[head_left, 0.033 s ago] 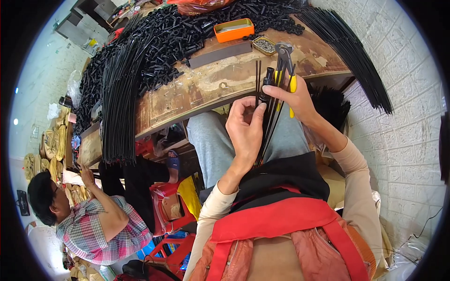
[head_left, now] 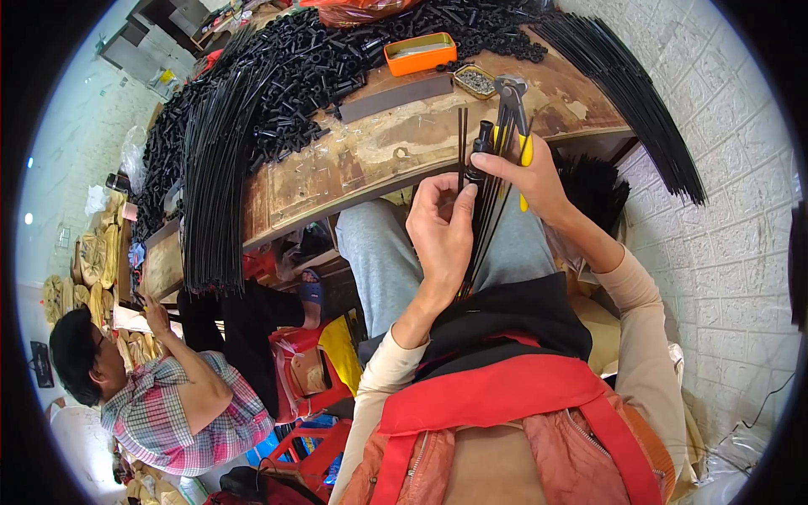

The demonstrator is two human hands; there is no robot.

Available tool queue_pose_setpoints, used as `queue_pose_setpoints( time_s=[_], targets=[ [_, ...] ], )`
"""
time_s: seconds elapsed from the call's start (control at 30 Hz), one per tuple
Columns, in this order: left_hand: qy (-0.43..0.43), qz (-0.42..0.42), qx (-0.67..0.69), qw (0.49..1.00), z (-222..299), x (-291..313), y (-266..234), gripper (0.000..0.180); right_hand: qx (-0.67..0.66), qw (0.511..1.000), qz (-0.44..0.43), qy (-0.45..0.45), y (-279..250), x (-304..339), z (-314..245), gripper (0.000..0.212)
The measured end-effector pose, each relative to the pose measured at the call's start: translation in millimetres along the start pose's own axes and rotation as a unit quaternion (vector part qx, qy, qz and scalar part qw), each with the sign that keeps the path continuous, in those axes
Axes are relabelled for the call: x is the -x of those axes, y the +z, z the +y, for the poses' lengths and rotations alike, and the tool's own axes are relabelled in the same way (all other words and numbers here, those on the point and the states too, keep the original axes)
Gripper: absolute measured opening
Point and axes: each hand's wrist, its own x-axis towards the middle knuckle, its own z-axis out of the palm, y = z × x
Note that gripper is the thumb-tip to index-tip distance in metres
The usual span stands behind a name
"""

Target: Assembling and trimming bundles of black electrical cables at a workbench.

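Over my lap, my left hand (head_left: 441, 236) is closed, thumb and fingers pinched on thin black rods (head_left: 463, 135) that stick up past the fingers. Beside them, a black tubular plastic fitting (head_left: 483, 139) stands upright between both hands, my right thumb pressing against it. My right hand (head_left: 540, 183) also grips end-cutting pincers (head_left: 510, 99) with yellow handles, their grey jaws pointing up toward the bench. More black rods (head_left: 480, 240) run down from the fitting to my apron. How the rods join the fitting is hidden by my fingers.
The worn wooden bench (head_left: 353, 168) carries a heap of black plastic fittings (head_left: 295, 84), an orange tin (head_left: 421, 55) and a small tray of metal bits (head_left: 475, 81). Rod bundles (head_left: 215, 202) overhang its edge. Another person (head_left: 181, 404) sits at left; a white brick wall (head_left: 724, 244) stands at right.
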Motion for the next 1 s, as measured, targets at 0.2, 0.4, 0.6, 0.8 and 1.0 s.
queue_pose_setpoints(
  time_s=[0.2, 0.4, 0.6, 0.8, 1.0],
  targets=[
    [-0.036, -0.011, 0.01, 0.999, 10.9, 0.5, -0.7, 0.01, -0.014, 1.0, 0.009, -0.023, 1.7, 4.8, 1.5, 0.019],
    [-0.044, 0.0, -0.015, 0.999, 24.2, 1.2, -0.9, 0.009, 0.017, 0.999, 0.036, -0.019, 4.2, 7.6, 0.9, 0.02],
    [-0.021, 0.018, -0.03, 0.999, 23.2, 2.2, 2.3, 0.005, 0.012, 0.999, 0.041, -0.002, 7.3, 9.3, -7.6, 0.022],
    [-0.011, 0.036, -0.05, 0.998, 19.5, 2.4, -2.2, 0.006, 0.0, 1.0, 0.016, -0.014, 11.1, 8.5, -4.4, 0.022],
    [-0.136, -0.06, 0.077, 0.986, 20.7, -9.4, -24.9, 0.008, -0.013, 1.0, -0.013, -0.006, 3.5, 8.7, -3.0, 0.022]
  ],
)
